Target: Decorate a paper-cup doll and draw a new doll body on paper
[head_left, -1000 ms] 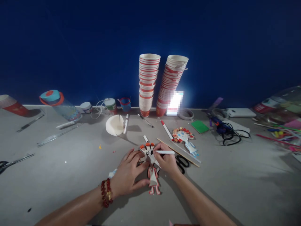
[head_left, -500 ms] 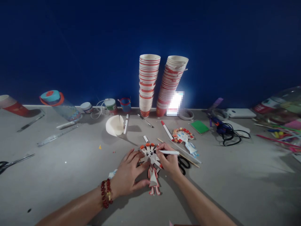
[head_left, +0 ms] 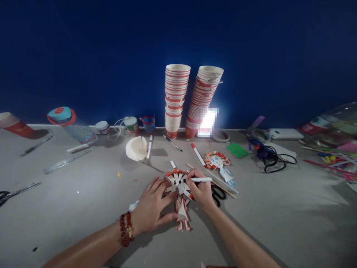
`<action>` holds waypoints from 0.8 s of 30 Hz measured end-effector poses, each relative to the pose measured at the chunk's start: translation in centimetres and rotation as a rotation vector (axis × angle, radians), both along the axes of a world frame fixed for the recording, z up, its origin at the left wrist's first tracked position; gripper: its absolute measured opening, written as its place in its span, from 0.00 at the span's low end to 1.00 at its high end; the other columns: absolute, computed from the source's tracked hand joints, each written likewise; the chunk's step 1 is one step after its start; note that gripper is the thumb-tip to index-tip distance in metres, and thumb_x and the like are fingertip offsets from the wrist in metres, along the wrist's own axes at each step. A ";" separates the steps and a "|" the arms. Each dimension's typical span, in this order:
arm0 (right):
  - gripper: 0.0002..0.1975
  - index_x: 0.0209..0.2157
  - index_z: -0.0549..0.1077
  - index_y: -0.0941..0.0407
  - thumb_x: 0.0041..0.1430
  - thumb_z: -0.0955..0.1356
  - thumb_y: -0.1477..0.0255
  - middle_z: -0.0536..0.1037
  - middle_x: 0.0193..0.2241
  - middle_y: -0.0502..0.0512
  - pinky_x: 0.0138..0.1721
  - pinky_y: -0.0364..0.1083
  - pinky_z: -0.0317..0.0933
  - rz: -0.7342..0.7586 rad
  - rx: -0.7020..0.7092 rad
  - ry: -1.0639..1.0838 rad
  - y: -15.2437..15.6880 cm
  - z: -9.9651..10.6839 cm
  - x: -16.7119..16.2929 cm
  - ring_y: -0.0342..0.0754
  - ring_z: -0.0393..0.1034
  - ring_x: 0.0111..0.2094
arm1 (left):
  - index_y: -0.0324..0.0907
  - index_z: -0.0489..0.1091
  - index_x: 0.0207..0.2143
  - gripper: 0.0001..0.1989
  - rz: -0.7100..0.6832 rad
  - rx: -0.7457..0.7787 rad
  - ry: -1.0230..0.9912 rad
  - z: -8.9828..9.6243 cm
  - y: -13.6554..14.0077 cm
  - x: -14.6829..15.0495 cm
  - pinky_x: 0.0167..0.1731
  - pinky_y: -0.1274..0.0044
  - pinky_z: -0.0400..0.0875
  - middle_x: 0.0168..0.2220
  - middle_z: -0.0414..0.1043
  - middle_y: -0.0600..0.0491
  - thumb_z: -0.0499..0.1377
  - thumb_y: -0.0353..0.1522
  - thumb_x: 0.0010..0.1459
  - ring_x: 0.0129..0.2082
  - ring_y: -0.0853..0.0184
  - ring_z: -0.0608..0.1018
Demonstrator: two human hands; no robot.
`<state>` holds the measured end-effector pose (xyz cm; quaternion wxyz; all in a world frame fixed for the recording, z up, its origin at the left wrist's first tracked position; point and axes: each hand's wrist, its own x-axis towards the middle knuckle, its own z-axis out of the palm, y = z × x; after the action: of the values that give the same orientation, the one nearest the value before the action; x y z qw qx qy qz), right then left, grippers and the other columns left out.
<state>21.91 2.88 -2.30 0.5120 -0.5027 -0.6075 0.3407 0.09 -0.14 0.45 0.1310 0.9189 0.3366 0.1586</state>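
Observation:
In the head view a paper doll (head_left: 182, 209) lies on the table in front of me. Its round face has drawn black eyes, a fringe of red and white strips circles the head, and the dress is edged in red. My left hand (head_left: 153, 204) rests flat with fingers spread, fingertips on the left side of the doll's head. A white marker (head_left: 201, 179) is pinched in my right hand (head_left: 201, 191), its dark tip at the doll's face by the right eye. Black-handled scissors (head_left: 219, 194) lie partly hidden beside my right hand, near a thin wooden stick (head_left: 228, 191).
Two tall stacks of paper cups (head_left: 177, 100) stand by the blue wall. A second paper doll (head_left: 216, 162), a red-capped marker (head_left: 198, 154) and a green pad (head_left: 237, 150) lie right of centre. A cut cup piece (head_left: 136, 149) and a water bottle (head_left: 72, 126) are leftward.
Almost nothing differs. The white marker in my right hand has tilted very slightly, while the doll and my left hand stay in place.

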 end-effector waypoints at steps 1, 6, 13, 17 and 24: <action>0.05 0.24 0.66 0.54 0.52 0.65 0.75 0.66 0.20 0.46 0.26 0.44 0.53 0.000 -0.004 -0.006 0.0 0.0 0.0 0.44 0.59 0.23 | 0.45 0.64 0.60 0.31 -0.001 -0.002 0.004 0.0 0.0 0.0 0.62 0.53 0.51 0.55 0.63 0.43 0.54 0.52 0.62 0.58 0.51 0.64; 0.05 0.24 0.66 0.54 0.52 0.65 0.76 0.67 0.21 0.47 0.27 0.44 0.54 -0.006 0.007 -0.041 0.1 0.0 -0.1 0.45 0.60 0.24 | 0.45 0.64 0.60 0.30 -0.004 -0.007 0.004 0.1 0.0 0.0 0.61 0.53 0.52 0.55 0.63 0.42 0.55 0.52 0.62 0.57 0.51 0.64; 0.05 0.24 0.66 0.54 0.52 0.64 0.76 0.68 0.21 0.47 0.27 0.44 0.54 -0.007 0.022 -0.078 0.2 0.1 0.0 0.45 0.61 0.24 | 0.45 0.64 0.60 0.30 0.001 0.000 0.004 0.1 0.0 0.0 0.61 0.52 0.52 0.55 0.63 0.43 0.54 0.51 0.62 0.57 0.51 0.64; 0.05 0.25 0.66 0.54 0.53 0.64 0.75 0.67 0.21 0.47 0.27 0.44 0.54 -0.011 0.026 -0.078 0.2 0.2 0.0 0.45 0.60 0.23 | 0.45 0.65 0.60 0.29 -0.003 0.005 0.000 0.0 0.0 0.0 0.61 0.53 0.52 0.55 0.63 0.43 0.55 0.51 0.62 0.57 0.51 0.64; 0.05 0.25 0.66 0.54 0.53 0.64 0.76 0.67 0.21 0.46 0.26 0.44 0.54 -0.030 0.014 -0.035 0.0 0.3 -0.1 0.45 0.60 0.23 | 0.45 0.65 0.59 0.29 -0.003 -0.002 0.002 -0.1 0.0 0.0 0.61 0.52 0.52 0.55 0.62 0.42 0.55 0.51 0.62 0.57 0.51 0.64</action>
<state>21.82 2.88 -2.03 0.5099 -0.5139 -0.6111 0.3201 0.05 -0.14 0.34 0.1320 0.9194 0.3354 0.1573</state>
